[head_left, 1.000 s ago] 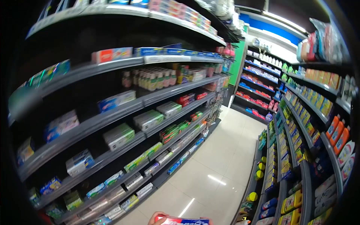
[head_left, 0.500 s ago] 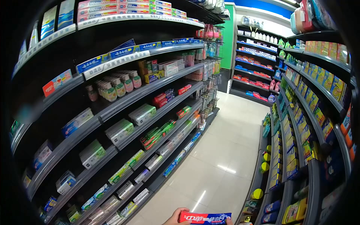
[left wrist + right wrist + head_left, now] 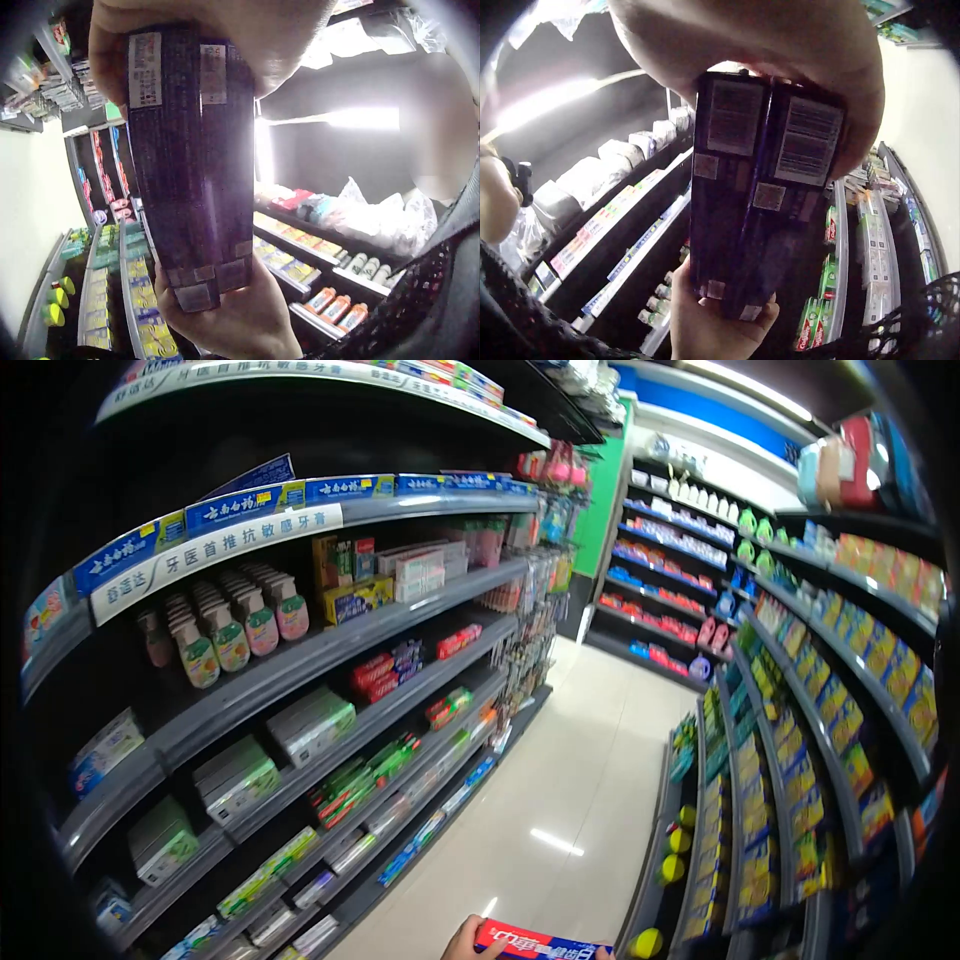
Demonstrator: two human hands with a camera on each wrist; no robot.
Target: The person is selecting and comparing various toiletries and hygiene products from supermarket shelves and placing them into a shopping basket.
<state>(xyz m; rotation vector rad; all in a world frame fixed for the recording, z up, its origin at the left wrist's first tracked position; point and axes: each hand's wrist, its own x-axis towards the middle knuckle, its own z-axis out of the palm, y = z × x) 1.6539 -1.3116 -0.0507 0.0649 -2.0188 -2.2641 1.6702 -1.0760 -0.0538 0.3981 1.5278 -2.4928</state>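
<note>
Two toothpaste boxes lie side by side, held between both hands low in the head view. A red and blue printed face of the toothpaste boxes (image 3: 535,940) shows there, and dark undersides with barcode labels (image 3: 735,120) in the right wrist view. My left hand (image 3: 465,940) grips the left, red end with its thumb over the front. At the blue end, my right hand (image 3: 604,953) holds on, mostly cut off by the frame edge. The left wrist view has the left hand (image 3: 217,45) large above the boxes and the right hand (image 3: 232,322) at their far end.
Shelves (image 3: 440,610) of toothpaste boxes and pump bottles (image 3: 225,645) line the left. More shelves (image 3: 805,690) with yellow packets run along the right. A tiled aisle floor (image 3: 570,790) lies between them, leading to a back shelf (image 3: 670,570) of bottles and red packs.
The head view has shifted, bringing the upper left shelves closer. The toothpaste boxes first rose further into view and now tilt down toward the right, still held in both hands.
</note>
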